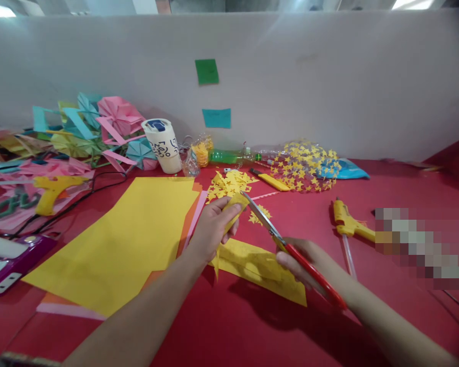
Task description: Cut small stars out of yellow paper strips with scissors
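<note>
Between the fingers of my left hand [213, 224] is a small folded piece of yellow paper [237, 206]. My right hand [309, 262] is closed round the red handles of long scissors [265, 221], whose blades point up and left, with the tips at the paper's upper edge. Below both hands a yellow paper strip [268, 270] lies on the red table [214, 331]. Just past the paper is a pile of yellow cut pieces [229, 184], and a smaller heap of yellow stars [260, 214] sits behind the blades.
Large yellow sheets [130, 239] cover the left side. A yellow glue gun [51, 193], a purple tool [15, 265] and folded paper shapes [118, 117] are further left. Behind stand a white cup [162, 145] and a green bottle [225, 156]. Another glue gun [346, 221] lies right.
</note>
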`<action>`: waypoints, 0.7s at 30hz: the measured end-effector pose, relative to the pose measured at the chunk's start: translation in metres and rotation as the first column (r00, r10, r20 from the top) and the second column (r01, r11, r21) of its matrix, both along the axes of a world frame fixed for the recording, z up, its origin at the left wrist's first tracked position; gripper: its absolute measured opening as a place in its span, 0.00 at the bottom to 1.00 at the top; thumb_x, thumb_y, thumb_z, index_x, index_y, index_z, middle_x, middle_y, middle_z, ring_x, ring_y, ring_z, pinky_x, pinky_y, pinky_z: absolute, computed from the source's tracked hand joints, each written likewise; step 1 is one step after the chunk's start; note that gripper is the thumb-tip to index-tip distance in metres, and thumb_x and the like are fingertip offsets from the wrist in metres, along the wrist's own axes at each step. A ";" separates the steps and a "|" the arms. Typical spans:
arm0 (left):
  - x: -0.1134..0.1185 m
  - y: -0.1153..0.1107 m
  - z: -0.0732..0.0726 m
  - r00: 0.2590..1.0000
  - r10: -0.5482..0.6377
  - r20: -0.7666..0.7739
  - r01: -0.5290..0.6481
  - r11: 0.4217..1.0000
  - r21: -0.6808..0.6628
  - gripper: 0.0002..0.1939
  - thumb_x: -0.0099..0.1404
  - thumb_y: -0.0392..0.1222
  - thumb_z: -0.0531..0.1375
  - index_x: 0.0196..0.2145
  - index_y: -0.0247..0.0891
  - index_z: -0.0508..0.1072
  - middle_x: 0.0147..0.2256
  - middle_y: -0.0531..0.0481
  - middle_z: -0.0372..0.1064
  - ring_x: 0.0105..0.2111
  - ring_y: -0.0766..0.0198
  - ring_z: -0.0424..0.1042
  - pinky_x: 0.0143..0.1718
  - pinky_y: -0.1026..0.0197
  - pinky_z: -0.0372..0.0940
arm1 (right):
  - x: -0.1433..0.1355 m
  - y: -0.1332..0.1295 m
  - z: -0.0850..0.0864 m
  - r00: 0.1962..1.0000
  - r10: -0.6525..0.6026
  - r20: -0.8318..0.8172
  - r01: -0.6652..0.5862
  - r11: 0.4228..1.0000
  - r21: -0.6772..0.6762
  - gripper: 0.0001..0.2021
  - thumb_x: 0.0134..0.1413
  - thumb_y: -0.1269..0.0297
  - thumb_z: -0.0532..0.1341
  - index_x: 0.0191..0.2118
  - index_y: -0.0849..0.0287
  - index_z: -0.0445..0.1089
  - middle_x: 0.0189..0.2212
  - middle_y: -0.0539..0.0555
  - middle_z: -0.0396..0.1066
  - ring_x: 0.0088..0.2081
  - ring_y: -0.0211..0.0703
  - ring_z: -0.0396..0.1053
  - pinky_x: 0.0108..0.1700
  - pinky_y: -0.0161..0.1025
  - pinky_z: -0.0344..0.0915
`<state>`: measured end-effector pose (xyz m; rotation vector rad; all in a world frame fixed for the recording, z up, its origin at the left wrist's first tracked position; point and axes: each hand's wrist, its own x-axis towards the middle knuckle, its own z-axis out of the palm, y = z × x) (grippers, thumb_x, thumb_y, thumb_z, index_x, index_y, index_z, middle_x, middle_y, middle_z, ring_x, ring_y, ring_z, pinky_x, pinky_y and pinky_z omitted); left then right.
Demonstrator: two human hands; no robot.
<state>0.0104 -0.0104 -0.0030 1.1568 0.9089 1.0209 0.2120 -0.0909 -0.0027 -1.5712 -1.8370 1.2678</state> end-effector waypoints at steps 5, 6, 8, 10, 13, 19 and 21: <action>0.000 -0.001 0.003 0.998 0.062 -0.002 -0.062 0.998 0.025 0.10 0.61 0.46 0.60 0.30 0.38 0.66 0.15 0.61 0.56 0.14 0.76 0.54 0.09 0.76 0.45 | 0.001 -0.001 -0.001 1.000 0.018 0.014 -0.018 1.000 -0.003 0.22 0.57 0.43 0.53 0.26 0.57 0.54 0.21 0.44 0.50 0.23 0.35 0.52 0.24 0.34 0.47; 0.000 -0.001 0.003 0.998 0.065 -0.004 -0.065 0.998 0.026 0.10 0.60 0.46 0.60 0.29 0.38 0.65 0.15 0.61 0.56 0.14 0.76 0.54 0.09 0.76 0.45 | 0.000 -0.001 -0.002 1.000 0.024 0.017 -0.024 1.000 0.000 0.22 0.58 0.43 0.53 0.25 0.57 0.54 0.21 0.44 0.51 0.23 0.35 0.52 0.24 0.34 0.47; 0.000 -0.001 0.004 0.998 0.057 -0.011 -0.057 0.998 0.029 0.09 0.59 0.45 0.61 0.29 0.38 0.66 0.15 0.61 0.56 0.14 0.76 0.54 0.09 0.76 0.45 | -0.001 -0.001 -0.001 0.999 0.038 0.022 -0.039 0.999 0.007 0.23 0.58 0.41 0.51 0.25 0.57 0.53 0.21 0.45 0.51 0.22 0.35 0.52 0.24 0.34 0.47; -0.001 -0.001 0.004 0.999 0.045 -0.017 -0.044 0.998 0.035 0.09 0.59 0.44 0.61 0.29 0.38 0.66 0.15 0.60 0.56 0.13 0.76 0.54 0.09 0.75 0.45 | -0.002 -0.002 0.002 0.999 0.048 0.008 -0.048 0.999 0.003 0.25 0.57 0.39 0.50 0.25 0.57 0.53 0.20 0.45 0.52 0.22 0.35 0.53 0.24 0.34 0.48; -0.001 -0.001 0.005 0.999 0.039 -0.025 -0.038 0.999 0.030 0.08 0.59 0.44 0.60 0.29 0.38 0.68 0.15 0.60 0.56 0.13 0.76 0.53 0.09 0.75 0.44 | -0.006 -0.004 0.006 0.998 0.037 -0.051 -0.039 0.999 -0.031 0.26 0.55 0.36 0.49 0.25 0.57 0.54 0.20 0.45 0.54 0.21 0.34 0.53 0.22 0.33 0.49; -0.002 -0.001 0.006 0.997 0.063 -0.039 -0.063 0.998 0.024 0.08 0.57 0.45 0.61 0.28 0.38 0.68 0.15 0.60 0.55 0.12 0.76 0.54 0.10 0.73 0.43 | -0.004 -0.005 0.002 0.990 0.032 -0.136 -0.043 0.996 -0.079 0.26 0.55 0.36 0.51 0.26 0.57 0.56 0.18 0.44 0.52 0.19 0.32 0.51 0.20 0.32 0.49; -0.002 -0.001 0.007 0.997 0.069 -0.046 -0.068 0.997 0.025 0.09 0.57 0.45 0.62 0.28 0.38 0.68 0.15 0.60 0.55 0.12 0.75 0.54 0.10 0.73 0.43 | -0.003 -0.005 -0.001 0.988 0.010 -0.155 -0.026 0.995 -0.101 0.26 0.55 0.35 0.50 0.27 0.57 0.56 0.18 0.44 0.52 0.18 0.32 0.51 0.19 0.31 0.50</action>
